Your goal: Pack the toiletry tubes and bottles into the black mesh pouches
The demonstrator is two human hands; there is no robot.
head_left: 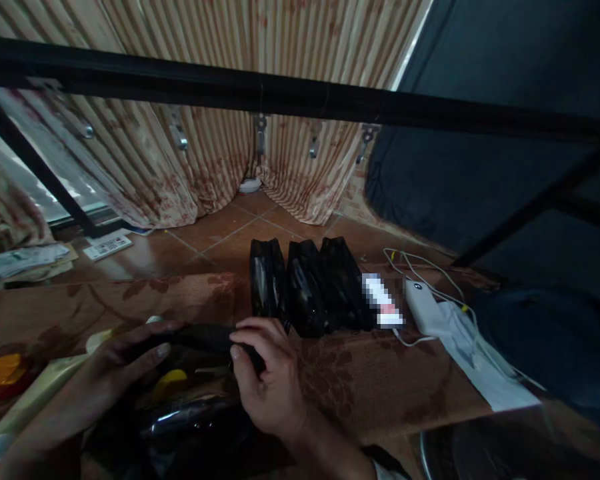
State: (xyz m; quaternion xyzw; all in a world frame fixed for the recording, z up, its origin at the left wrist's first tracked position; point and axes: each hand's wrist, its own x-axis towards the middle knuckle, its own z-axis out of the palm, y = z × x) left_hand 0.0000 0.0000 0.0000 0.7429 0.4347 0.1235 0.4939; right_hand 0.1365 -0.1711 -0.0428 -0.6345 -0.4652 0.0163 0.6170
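Observation:
A black glossy bag with a see-through front point(193, 410) stands close to me, with a yellow round thing point(173, 383) visible in it. My left hand point(123, 363) grips the bag's top edge at the left, its thumb lying on the near side. At the right end of that edge, my right hand point(270, 377) pinches the rim between thumb and fingers. The bag's lower part is dark, and its other contents cannot be made out. Just beyond my right hand, three similar black bags point(305, 293) stand side by side on the brown patterned cloth point(350, 373).
Right of the bags lie a lit phone point(381, 300), a white power bank point(423, 307), looped cables point(463, 293) and a white sheet point(500, 393). At left are a pale tube point(45, 390) and an orange-lidded container point(3, 373). A black bar point(280, 97) with hooks crosses ahead, before curtains.

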